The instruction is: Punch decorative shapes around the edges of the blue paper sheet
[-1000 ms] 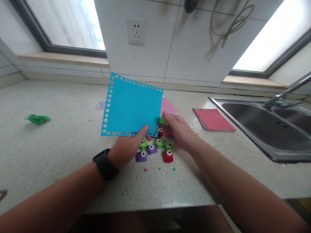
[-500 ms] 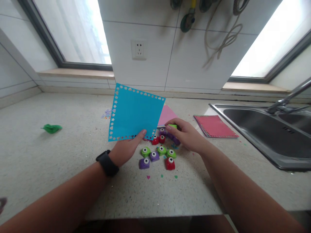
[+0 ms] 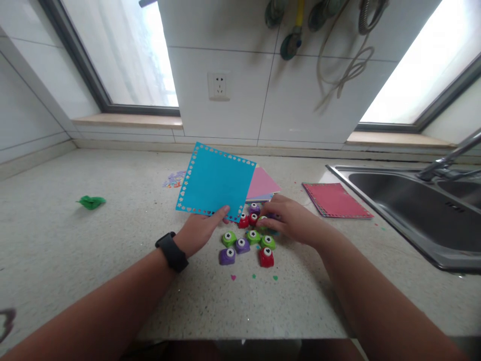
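Observation:
My left hand [image 3: 201, 230], with a black watch on its wrist, pinches the lower edge of a blue paper sheet [image 3: 220, 183]. Small shapes such as stars and hearts are cut along the sheet's borders. Over the back of a group of paper punches, my right hand [image 3: 289, 218] has its fingers curled round a green paper punch [image 3: 262, 223], which they partly hide. In front lie several other punches, among them a red punch [image 3: 266, 258], a purple punch [image 3: 227, 256] and a green punch [image 3: 228, 238].
Pink paper [image 3: 263, 183] tops a stack behind the blue sheet. Red sheets with punched edges [image 3: 338, 199] lie beside the steel sink [image 3: 391, 200]. Paper cutouts [image 3: 175, 179] are scattered at the back left. A crumpled green thing [image 3: 91, 202] lies on the left counter.
My right hand has lowered the green punch from beside the pink paper down among the other punches. The blue sheet has tilted back slightly in my left hand. The camera view has shifted a little.

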{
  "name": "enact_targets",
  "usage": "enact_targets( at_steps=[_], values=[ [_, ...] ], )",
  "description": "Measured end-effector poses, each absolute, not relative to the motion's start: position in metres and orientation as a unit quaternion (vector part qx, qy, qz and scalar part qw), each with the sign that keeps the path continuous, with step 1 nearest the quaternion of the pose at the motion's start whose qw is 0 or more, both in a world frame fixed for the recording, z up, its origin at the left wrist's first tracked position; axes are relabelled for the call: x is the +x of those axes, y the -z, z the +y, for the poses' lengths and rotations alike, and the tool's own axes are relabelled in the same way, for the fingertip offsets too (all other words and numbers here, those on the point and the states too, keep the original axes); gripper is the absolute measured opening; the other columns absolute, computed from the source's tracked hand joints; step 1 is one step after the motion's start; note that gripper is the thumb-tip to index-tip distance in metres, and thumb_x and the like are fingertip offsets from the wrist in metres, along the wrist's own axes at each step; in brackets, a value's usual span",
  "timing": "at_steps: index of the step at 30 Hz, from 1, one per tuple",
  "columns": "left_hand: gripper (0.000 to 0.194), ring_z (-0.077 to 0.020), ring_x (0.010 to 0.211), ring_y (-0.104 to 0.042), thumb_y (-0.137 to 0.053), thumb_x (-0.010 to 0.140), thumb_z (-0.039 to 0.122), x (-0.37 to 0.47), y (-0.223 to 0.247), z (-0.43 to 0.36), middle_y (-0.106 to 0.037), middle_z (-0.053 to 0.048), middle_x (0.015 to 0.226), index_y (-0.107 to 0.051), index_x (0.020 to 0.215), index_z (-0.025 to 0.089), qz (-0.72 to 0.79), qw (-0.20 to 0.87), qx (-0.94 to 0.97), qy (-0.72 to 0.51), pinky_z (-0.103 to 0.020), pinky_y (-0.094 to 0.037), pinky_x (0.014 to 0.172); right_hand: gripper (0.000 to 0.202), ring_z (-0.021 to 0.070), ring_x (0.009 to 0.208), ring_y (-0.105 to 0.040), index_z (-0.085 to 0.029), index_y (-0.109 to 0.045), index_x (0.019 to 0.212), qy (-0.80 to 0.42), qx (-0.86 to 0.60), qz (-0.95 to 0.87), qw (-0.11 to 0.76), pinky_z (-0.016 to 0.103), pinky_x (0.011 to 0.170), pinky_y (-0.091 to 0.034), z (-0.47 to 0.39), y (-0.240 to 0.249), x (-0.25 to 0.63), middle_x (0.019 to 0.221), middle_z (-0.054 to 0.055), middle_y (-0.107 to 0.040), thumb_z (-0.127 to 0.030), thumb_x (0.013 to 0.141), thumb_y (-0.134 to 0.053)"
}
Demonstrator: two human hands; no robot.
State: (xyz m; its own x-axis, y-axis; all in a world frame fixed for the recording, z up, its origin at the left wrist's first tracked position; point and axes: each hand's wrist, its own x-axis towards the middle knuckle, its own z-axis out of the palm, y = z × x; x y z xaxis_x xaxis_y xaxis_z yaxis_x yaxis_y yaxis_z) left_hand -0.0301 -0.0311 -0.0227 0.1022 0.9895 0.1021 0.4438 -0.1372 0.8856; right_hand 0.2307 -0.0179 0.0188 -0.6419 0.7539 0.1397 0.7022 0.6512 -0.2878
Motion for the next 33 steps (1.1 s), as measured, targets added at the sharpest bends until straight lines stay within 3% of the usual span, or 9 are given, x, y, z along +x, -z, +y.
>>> enact_targets(
  at_steps=[5,20,27,33],
  values=[
    [0.045,-0.0274,0.095,-0.069,-0.053,0.089,0.058,-0.03,0.0204,-0.0329,-0.079,-0.006,0.094,-0.077,0.071,0.024,0.553,0.366,0.654,-0.363,-0.041,-0.043,0.104,0.026,0.0237,0.091,-0.057,-0.021,-0.073,0.094,-0.088,-0.369,-0.917,0.122,0.036,0.083,-0.042,-0.0147,-0.015,0.2305,0.086,0.007,-0.07,-0.043,0.097,-0.059],
    [0.048,-0.0278,0.095,-0.069,-0.051,0.088,0.061,-0.0299,0.0193,-0.0346,-0.079,-0.007,0.094,-0.077,0.07,0.024,0.56,0.357,0.66,-0.351,-0.041,-0.044,0.102,0.028,0.0246,0.093,-0.057,-0.023,-0.075,0.091,-0.092,-0.41,-0.901,0.108,0.035,0.081,-0.042,-0.0108,-0.008,0.2333,0.089,0.008,-0.069,-0.05,0.09,-0.067],
    [0.048,-0.0287,0.096,-0.069,-0.052,0.087,0.062,-0.0309,0.0219,-0.0331,-0.079,-0.007,0.094,-0.078,0.071,0.024,0.565,0.358,0.655,-0.35,-0.042,-0.043,0.103,0.023,0.0223,0.09,-0.057,-0.022,-0.072,0.09,-0.083,-0.396,-0.904,0.136,0.035,0.082,-0.042,-0.0129,-0.0123,0.2316,0.088,0.006,-0.07,-0.043,0.094,-0.064],
    [0.046,-0.028,0.096,-0.069,-0.054,0.088,0.061,-0.032,0.0248,-0.0325,-0.079,-0.006,0.093,-0.076,0.07,0.025,0.56,0.361,0.654,-0.359,-0.042,-0.042,0.105,0.016,0.0236,0.096,-0.058,-0.021,-0.065,0.1,-0.021,-0.452,-0.864,0.22,0.038,0.088,-0.044,-0.0072,-0.0104,0.2402,0.099,0.008,-0.068,-0.031,0.1,-0.053]
  ],
)
